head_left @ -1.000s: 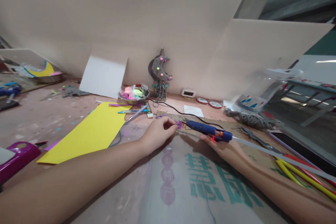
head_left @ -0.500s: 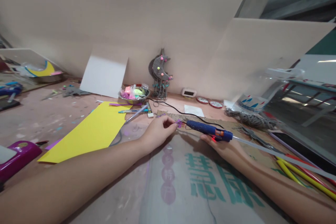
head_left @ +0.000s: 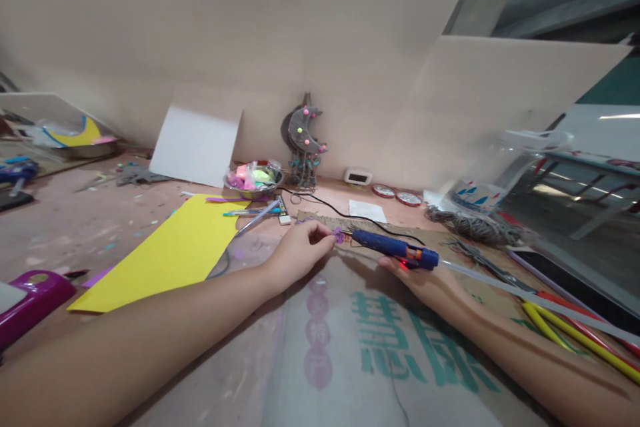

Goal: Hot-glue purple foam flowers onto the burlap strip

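While left hand (head_left: pixel 300 250) pinches purple piece (head_left: pixel 339 236), right hand (head_left: pixel 425 277) grips glue gun (head_left: pixel 395 250), nozzle pointing left, touching it.

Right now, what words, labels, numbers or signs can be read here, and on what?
"惠": first of the big teal characters printed on the sack; the next ones are too skewed to read.
Purple round stamps on the same sack: blurred.
Blue sail-shaped logo on the clear container: no legible words.
White display unit, two round dials: too small.
Glue gun: no legible label.
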The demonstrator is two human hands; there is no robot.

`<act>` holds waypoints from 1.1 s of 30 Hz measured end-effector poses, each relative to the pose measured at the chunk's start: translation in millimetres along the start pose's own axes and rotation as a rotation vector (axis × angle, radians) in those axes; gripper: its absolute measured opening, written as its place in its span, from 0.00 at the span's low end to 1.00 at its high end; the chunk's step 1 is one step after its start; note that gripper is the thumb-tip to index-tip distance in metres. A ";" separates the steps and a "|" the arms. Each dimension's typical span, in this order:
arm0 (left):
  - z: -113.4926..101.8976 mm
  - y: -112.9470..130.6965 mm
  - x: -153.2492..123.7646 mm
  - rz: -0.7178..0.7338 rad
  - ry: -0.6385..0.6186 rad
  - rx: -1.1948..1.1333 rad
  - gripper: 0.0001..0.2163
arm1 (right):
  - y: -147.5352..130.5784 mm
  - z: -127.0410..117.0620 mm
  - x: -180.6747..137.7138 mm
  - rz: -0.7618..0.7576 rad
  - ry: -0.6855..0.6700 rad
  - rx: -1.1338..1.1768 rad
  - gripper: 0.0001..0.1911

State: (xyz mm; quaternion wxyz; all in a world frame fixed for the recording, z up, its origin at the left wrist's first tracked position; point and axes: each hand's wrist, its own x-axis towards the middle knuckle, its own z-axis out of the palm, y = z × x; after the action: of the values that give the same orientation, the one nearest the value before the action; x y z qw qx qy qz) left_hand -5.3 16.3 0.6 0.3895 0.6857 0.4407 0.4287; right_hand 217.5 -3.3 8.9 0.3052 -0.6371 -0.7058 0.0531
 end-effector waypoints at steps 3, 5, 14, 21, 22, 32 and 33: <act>0.2 -0.4 0.1 -0.001 -0.004 -0.002 0.07 | 3.7 0.6 0.2 -0.008 0.004 0.008 0.12; 0.3 -0.7 0.1 -0.004 -0.004 -0.001 0.07 | 4.0 0.1 -0.2 -0.011 0.006 0.011 0.13; 0.9 0.6 -0.8 -0.007 0.002 -0.002 0.07 | 3.9 1.9 -0.4 -0.076 -0.056 0.105 0.13; 0.8 0.9 -0.8 -0.016 0.007 0.009 0.07 | 1.0 0.1 0.3 -0.039 -0.064 0.149 0.13; 0.8 0.2 -0.8 -0.010 0.007 0.009 0.07 | 0.0 -0.3 0.3 -0.039 -0.061 0.150 0.13; 2.0 -3.0 -0.2 0.008 0.014 0.023 0.07 | -3.6 0.1 -0.6 -0.031 -0.065 0.145 0.13; 1.9 -2.5 -0.3 0.005 0.014 0.026 0.07 | -3.6 0.6 -0.6 -0.028 -0.058 0.152 0.12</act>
State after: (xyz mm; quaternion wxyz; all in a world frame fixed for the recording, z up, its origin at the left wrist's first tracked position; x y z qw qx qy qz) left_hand -4.3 16.5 -2.4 0.3765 0.6888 0.4472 0.4288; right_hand 214.1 -4.3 9.8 0.3327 -0.6002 -0.7173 0.1208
